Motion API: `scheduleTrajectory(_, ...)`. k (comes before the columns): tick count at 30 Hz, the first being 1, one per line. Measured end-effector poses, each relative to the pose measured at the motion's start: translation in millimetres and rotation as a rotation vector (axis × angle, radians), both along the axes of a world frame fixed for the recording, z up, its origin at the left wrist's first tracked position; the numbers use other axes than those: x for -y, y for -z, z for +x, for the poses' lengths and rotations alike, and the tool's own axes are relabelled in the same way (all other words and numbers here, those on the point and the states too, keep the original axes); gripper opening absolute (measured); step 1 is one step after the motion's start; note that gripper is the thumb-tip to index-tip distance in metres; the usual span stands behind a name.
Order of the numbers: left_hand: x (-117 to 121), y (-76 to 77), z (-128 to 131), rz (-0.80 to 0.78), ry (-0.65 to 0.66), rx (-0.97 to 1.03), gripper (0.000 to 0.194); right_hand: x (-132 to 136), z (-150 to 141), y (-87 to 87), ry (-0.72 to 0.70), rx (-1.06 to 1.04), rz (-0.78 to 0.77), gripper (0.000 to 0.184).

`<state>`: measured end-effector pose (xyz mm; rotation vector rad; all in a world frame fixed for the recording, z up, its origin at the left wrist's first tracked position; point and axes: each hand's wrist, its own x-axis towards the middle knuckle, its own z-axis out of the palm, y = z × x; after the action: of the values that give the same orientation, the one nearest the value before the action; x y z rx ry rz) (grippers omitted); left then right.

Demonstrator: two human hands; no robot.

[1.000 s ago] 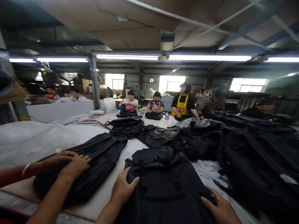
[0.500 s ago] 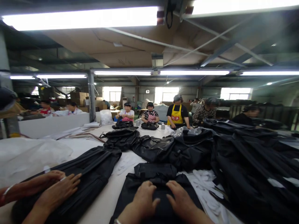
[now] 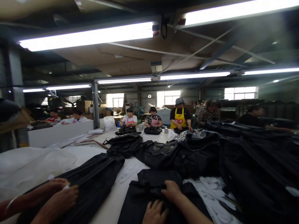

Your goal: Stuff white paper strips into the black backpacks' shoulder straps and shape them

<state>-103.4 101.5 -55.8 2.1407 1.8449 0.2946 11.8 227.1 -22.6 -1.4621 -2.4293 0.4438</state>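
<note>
A black backpack (image 3: 140,199) lies in front of me on the white table, its top flap (image 3: 161,176) folded at the far end. My right hand (image 3: 173,192) is at the upper part of the bag, fingers curled over the fabric near the flap's lower edge. Lower down and closer to me, my left hand (image 3: 155,213) rests on the front panel with its fingers apart. Part of the left hand is cut off by the bottom of the view.
At left, a co-worker's hands (image 3: 59,197) work on another black backpack (image 3: 100,174). Black bags (image 3: 196,152) are heaped ahead and at right. White pieces (image 3: 210,189) lie beside my bag. Translucent sheeting (image 3: 35,168) covers the table's left. Several people sit or stand opposite.
My hands moved from the bag's two sides onto its middle. Then my left hand came down toward me while the right stayed near the flap. The view tilted upward.
</note>
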Motion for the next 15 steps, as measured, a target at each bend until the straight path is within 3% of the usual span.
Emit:
scheduleTrajectory(4,17.1,-13.0,1.9,0.110,0.041,0.033,0.064,28.9,10.2,-1.6,-0.058,0.024,-0.008,0.031)
scheduleTrajectory(10,31.3,-24.3,9.7,0.189,-0.017,0.069,0.048,101.4,55.5,4.9,-0.085,-0.080,-0.097,0.038)
scheduleTrajectory(15,32.1,-30.1,6.2,0.238,-0.047,0.192,0.030,126.3,97.3,26.1,-0.107,-0.119,-0.067,0.048)
